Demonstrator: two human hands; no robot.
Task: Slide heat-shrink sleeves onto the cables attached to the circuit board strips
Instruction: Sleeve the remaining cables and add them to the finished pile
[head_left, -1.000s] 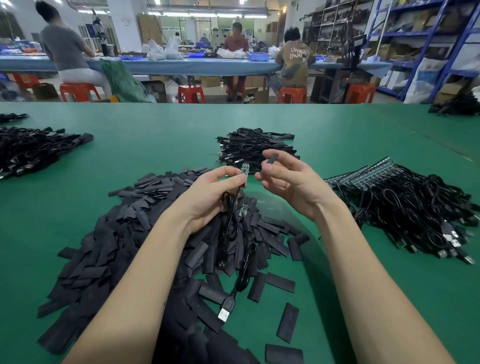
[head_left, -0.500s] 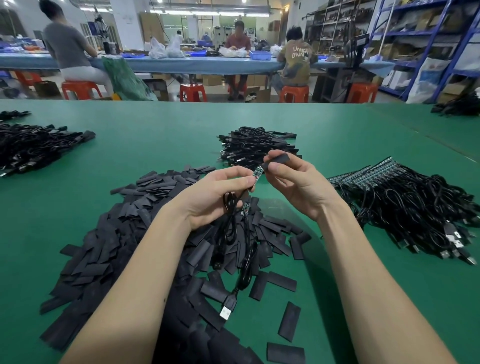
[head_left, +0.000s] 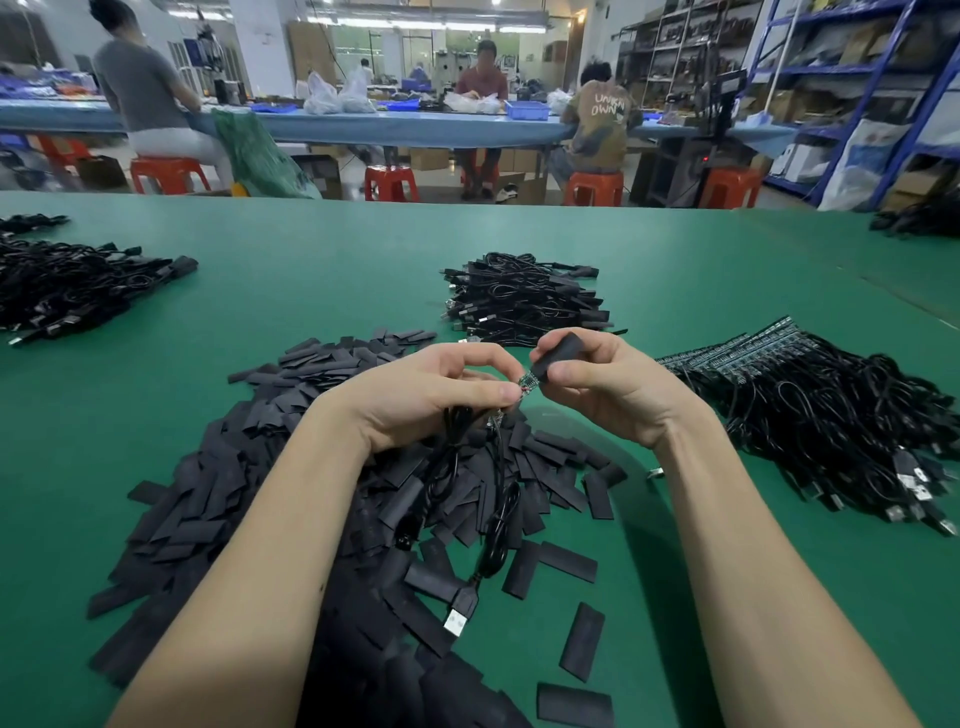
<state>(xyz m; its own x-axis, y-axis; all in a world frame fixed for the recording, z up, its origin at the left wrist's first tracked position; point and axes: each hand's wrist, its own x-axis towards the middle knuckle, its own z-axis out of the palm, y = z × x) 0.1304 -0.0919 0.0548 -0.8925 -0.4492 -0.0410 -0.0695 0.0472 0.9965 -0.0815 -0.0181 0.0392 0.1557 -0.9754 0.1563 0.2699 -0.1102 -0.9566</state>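
My left hand (head_left: 431, 395) pinches a small circuit board strip (head_left: 527, 383) by its near end; its black cable (head_left: 488, 519) hangs down over the sleeve pile and ends in a USB plug (head_left: 460, 613). My right hand (head_left: 608, 387) pinches a black heat-shrink sleeve (head_left: 558, 353), whose open mouth sits over the far tip of the board. A wide heap of flat black sleeves (head_left: 218, 499) lies under and to the left of both hands.
Cables with bare board strips are piled at the right (head_left: 831, 415). A stack of sleeved cables (head_left: 524, 304) lies just beyond my hands, another heap of cables at far left (head_left: 72, 283). Behind the green table (head_left: 322, 280), people sit on orange stools at a blue bench.
My right hand has turned the sleeve and brought it down onto the tip of the board. My left hand tilted the board toward it, and both hands moved closer together.
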